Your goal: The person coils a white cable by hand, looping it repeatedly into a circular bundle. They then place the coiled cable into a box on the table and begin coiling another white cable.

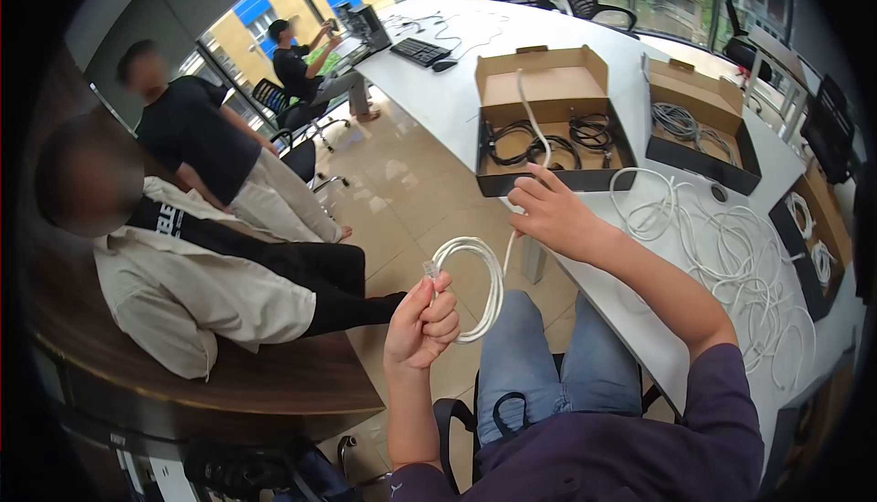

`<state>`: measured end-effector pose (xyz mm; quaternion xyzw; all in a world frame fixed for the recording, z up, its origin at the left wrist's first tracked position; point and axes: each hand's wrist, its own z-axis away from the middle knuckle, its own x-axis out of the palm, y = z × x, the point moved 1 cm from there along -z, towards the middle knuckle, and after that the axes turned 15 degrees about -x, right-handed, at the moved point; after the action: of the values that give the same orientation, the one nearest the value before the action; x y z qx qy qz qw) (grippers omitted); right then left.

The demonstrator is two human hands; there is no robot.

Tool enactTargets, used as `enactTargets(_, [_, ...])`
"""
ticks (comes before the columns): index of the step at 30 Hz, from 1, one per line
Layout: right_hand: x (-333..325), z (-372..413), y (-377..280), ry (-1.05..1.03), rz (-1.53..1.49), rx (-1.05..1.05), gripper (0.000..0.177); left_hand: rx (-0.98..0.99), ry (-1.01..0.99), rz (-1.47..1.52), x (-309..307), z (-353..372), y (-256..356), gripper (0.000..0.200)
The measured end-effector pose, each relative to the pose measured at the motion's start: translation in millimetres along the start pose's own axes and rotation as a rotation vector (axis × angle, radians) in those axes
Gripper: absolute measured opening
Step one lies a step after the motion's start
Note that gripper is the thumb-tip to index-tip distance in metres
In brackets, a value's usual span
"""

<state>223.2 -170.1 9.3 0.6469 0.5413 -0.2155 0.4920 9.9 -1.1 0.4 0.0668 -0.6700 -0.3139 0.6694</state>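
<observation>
Office, white table. Left hand clenched on cable coil; right hand pinches trailing strand. Few loops wound, long tail left.

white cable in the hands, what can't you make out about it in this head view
- White cable, its connector: too small in the head view to tell its type.
- Left hand: curled fingers hide how many loops it pinches.
- Right hand: its own back hides whether it grips the cable.
- Cardboard box at the far right: cut off by the dark lens edge.
</observation>
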Motion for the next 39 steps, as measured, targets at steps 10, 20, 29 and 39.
enactTargets(10, [-3, 19, 9, -0.374, -0.166, 0.248, 0.015, -0.152, 0.157, -0.341, -7, -77, -47, 0.020])
enactTargets(20, [-6, 13, -19, 0.054, -0.669, 0.468, 0.035, 0.281, 0.782, -1.107, -36, -125, -82, 0.023])
enactTargets(29, [-20, 1, -60, 0.235, -0.429, 0.420, 0.055, 0.495, 0.675, -0.757, -24, -137, -81, 0.036])
enactTargets(39, [-28, -14, -92, 0.241, -0.255, 0.448, 0.075, 0.358, 0.498, -0.293, -34, -132, -94, 0.053])
